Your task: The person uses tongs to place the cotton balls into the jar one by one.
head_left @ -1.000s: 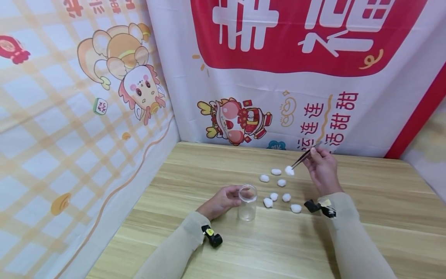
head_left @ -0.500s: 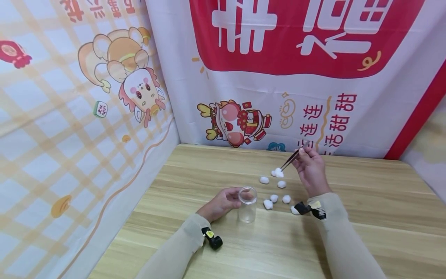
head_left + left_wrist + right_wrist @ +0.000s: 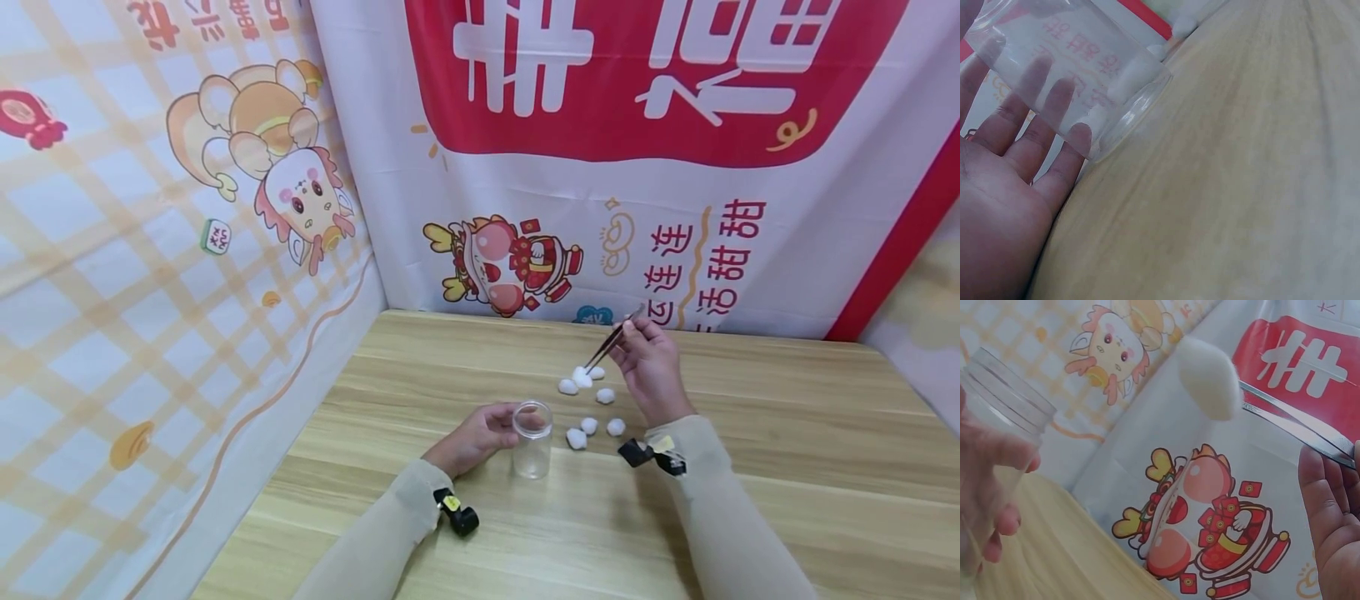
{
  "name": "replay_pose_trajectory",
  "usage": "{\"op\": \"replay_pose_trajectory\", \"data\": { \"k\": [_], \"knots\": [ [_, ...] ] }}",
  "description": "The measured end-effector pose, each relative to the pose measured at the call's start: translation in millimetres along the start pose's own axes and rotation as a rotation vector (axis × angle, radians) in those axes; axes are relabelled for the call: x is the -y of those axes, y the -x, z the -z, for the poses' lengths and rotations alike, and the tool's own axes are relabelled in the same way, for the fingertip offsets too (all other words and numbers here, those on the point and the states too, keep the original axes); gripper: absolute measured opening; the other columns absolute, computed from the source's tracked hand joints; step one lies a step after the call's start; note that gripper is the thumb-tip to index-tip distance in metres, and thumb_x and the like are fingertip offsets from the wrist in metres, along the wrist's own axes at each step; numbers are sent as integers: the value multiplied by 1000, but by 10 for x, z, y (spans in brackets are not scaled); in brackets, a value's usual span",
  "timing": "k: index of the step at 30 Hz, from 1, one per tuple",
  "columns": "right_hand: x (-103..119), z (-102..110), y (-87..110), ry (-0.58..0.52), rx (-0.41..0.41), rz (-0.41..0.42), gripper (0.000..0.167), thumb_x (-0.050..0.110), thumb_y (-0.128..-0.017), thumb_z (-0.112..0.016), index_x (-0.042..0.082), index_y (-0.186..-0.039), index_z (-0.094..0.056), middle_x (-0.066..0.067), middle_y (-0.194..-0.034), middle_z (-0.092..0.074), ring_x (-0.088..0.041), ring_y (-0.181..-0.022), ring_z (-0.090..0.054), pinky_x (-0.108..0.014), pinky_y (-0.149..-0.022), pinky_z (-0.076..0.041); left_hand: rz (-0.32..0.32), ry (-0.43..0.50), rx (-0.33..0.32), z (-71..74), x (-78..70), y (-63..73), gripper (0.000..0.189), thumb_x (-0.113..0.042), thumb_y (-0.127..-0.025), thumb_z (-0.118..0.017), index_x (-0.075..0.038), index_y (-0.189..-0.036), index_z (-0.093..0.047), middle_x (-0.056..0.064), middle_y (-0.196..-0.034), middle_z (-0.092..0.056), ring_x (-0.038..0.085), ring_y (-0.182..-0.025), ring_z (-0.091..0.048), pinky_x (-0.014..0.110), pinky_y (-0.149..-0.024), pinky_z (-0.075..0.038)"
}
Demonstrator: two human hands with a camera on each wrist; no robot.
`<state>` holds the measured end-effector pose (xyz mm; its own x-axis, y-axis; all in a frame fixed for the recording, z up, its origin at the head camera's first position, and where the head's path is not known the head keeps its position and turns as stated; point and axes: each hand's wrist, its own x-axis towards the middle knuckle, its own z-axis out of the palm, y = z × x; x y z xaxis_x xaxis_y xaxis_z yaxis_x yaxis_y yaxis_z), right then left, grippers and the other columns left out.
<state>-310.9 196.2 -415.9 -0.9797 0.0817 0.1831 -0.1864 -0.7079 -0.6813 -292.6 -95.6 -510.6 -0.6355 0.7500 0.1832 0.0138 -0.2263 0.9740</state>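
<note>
My left hand [image 3: 480,435] grips a clear plastic jar [image 3: 532,457] that stands upright on the table, its mouth uncovered. White shapes show through the jar's wall in the left wrist view; I cannot tell whether they lie inside or behind it. Up and to the right of the jar, my right hand [image 3: 651,373] pinches a pair of metal tweezers [image 3: 604,348]. A white cotton ball [image 3: 1210,378] is clamped between the tweezer tips, held off the table. In the head view this ball overlaps two loose cotton balls behind it.
Several loose cotton balls, among them one cotton ball [image 3: 605,396] and another cotton ball [image 3: 576,438], lie on the wooden table [image 3: 360,508] right of the jar. A printed cloth [image 3: 495,183] hangs along the back edge, and a checked cloth [image 3: 150,333] covers the left side.
My right hand has moved left with the tweezers and the cotton ball, closer to the jar. The left hand and the jar have stayed in place.
</note>
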Motion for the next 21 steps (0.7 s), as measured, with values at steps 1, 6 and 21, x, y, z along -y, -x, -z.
{"op": "replay_pose_trajectory", "data": {
  "k": [1, 6, 21],
  "knots": [
    [-12, -8, 4, 1, 2, -6, 6, 4, -95, -60, 0, -98, -55, -8, -93, -63, -19, -82, -64, -30, -75, -57, 1, -1, -1, -3, -4, 2, 62, -21, -90, -72, -3, -143, -45, 25, -139, -50, 33, -133, -42, 41, -111, -33],
    [-55, -56, 24, 28, 8, -23, 7, 5, -96, -59, 1, -100, -55, -7, -94, -62, -18, -82, -64, -29, -76, -57, -4, -6, 6, -8, -17, 10, 58, -13, -93, -67, -1, -144, -43, 29, -140, -46, 34, -133, -42, 40, -110, -34],
    [-198, -132, 47, 73, 11, -42, 5, 5, -98, -56, 1, -101, -55, -8, -92, -62, -19, -82, -64, -31, -75, -57, -42, 9, 23, 6, 17, -10, 63, -16, -92, -68, 5, -144, -39, 26, -139, -48, 34, -132, -44, 41, -110, -34]
  ]
}}
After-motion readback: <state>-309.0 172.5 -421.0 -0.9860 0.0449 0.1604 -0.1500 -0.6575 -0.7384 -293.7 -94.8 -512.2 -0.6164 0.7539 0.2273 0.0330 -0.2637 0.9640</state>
